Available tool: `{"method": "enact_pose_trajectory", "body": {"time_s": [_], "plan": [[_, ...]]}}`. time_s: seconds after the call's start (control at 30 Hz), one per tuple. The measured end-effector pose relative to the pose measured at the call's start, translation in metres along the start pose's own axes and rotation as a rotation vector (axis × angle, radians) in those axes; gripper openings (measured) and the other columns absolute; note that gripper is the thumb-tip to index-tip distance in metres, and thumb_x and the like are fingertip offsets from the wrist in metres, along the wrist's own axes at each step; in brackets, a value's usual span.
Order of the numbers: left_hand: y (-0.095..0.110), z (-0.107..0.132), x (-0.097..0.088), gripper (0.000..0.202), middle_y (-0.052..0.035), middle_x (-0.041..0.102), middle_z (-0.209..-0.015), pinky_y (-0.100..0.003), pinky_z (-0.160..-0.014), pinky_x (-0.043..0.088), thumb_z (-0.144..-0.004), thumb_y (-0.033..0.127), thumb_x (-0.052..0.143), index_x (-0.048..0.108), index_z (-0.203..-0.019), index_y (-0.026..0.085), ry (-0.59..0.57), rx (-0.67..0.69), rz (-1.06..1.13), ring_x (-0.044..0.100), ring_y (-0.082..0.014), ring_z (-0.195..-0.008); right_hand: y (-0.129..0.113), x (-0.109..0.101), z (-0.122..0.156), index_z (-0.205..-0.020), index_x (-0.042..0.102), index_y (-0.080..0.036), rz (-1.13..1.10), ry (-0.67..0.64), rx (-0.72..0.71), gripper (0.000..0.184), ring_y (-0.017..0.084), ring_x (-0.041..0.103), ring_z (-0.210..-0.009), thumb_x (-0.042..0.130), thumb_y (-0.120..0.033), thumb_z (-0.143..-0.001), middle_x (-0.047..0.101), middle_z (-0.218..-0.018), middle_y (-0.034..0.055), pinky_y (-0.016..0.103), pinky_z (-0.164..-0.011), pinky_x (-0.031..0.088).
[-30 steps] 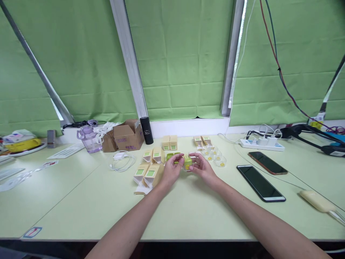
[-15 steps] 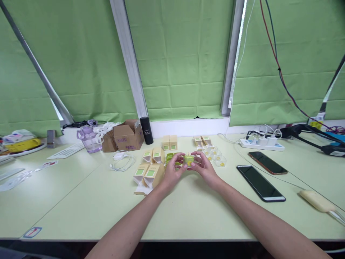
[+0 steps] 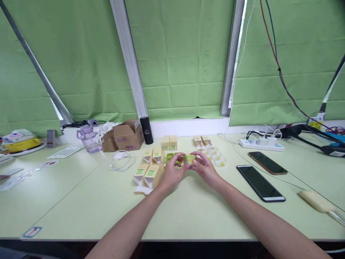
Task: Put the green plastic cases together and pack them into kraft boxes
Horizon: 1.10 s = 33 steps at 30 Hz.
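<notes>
Between my two hands is a small clear container with a green top and something yellow inside (image 3: 189, 159). My left hand (image 3: 174, 169) grips its left side with thumb and fingers. On the other side, my right hand (image 3: 205, 168) holds it the same way. Behind my left fingers lie green pieces (image 3: 169, 157), partly hidden. Just right of my right hand sit several clear round cups (image 3: 220, 161) with yellow spots in them. Left of my left hand stand small cream cartons (image 3: 154, 174) with green windows, some with flaps open.
More cartons stand at the back, a pair (image 3: 169, 142) and another pair (image 3: 202, 141). A cardboard box (image 3: 128, 136), black cylinder (image 3: 146, 130) and purple jug (image 3: 89, 139) are at back left. Two phones (image 3: 260, 182), a power strip (image 3: 262, 144) and cables lie right.
The container has turned or tilted slightly between my fingers, so its clear side shows more. My right fingers have shifted a little; both hands stay in the same place.
</notes>
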<state>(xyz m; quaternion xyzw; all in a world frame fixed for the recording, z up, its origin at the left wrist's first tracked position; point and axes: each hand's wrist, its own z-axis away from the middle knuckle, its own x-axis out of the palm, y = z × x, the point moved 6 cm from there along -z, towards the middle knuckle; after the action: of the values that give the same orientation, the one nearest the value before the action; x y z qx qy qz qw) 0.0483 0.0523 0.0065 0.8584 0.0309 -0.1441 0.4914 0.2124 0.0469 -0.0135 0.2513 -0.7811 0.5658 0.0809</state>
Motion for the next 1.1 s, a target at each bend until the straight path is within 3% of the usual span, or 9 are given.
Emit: {"method": "enact_pose_trajectory", "body": {"time_s": [0.27, 0.4, 0.73, 0.93, 1.1], "plan": [[0.004, 0.003, 0.005, 0.043, -0.0094, 0.069, -0.121, -0.039, -0.098, 0.055, -0.094, 0.035, 0.076, 0.061, -0.134, 0.024, -0.040, 0.097, 0.122, 0.067, -0.0234, -0.111, 0.013, -0.012, -0.004, -0.121, 0.071, -0.025, -0.230, 0.015, 0.146, 0.031, 0.023, 0.079, -0.084, 0.078, -0.031, -0.092, 0.082, -0.106, 0.0087, 0.039, -0.078, 0.063], [0.005, 0.003, 0.007, 0.037, -0.0096, 0.070, -0.119, -0.039, -0.098, 0.055, -0.097, 0.032, 0.072, 0.062, -0.131, 0.023, -0.059, 0.104, 0.121, 0.067, -0.0239, -0.114, 0.017, -0.018, -0.005, -0.119, 0.071, -0.026, -0.228, 0.062, 0.167, 0.026, 0.025, 0.078, -0.082, 0.073, -0.034, -0.094, 0.083, -0.104, 0.0092, 0.041, -0.077, 0.062], [-0.006, 0.002, 0.004, 0.041, -0.0102, 0.069, -0.121, -0.039, -0.100, 0.054, -0.098, 0.040, 0.071, 0.057, -0.133, 0.023, -0.024, 0.002, 0.083, 0.067, -0.0237, -0.116, 0.009, -0.017, -0.002, -0.117, 0.071, -0.028, -0.113, 0.136, 0.103, 0.050, 0.026, 0.075, -0.089, 0.093, -0.048, -0.076, 0.080, -0.104, 0.0062, 0.042, -0.078, 0.060], [-0.006, 0.002, 0.007, 0.053, -0.0127, 0.067, -0.129, -0.040, -0.101, 0.053, -0.094, 0.041, 0.077, 0.055, -0.138, 0.023, -0.062, -0.037, 0.090, 0.064, -0.0248, -0.120, 0.000, -0.015, 0.001, -0.119, 0.071, -0.028, -0.073, 0.205, 0.024, 0.066, 0.026, 0.075, -0.095, 0.102, -0.040, -0.062, 0.080, -0.107, 0.0067, 0.040, -0.085, 0.059], [-0.007, 0.003, 0.010, 0.059, -0.0132, 0.064, -0.140, -0.041, -0.100, 0.055, -0.088, 0.035, 0.084, 0.056, -0.139, 0.024, -0.058, -0.054, 0.103, 0.066, -0.0232, -0.116, -0.002, -0.013, 0.000, -0.121, 0.068, -0.029, 0.002, 0.159, 0.005, 0.070, 0.025, 0.074, -0.097, 0.102, -0.032, -0.060, 0.082, -0.111, 0.0059, 0.042, -0.093, 0.057]]}}
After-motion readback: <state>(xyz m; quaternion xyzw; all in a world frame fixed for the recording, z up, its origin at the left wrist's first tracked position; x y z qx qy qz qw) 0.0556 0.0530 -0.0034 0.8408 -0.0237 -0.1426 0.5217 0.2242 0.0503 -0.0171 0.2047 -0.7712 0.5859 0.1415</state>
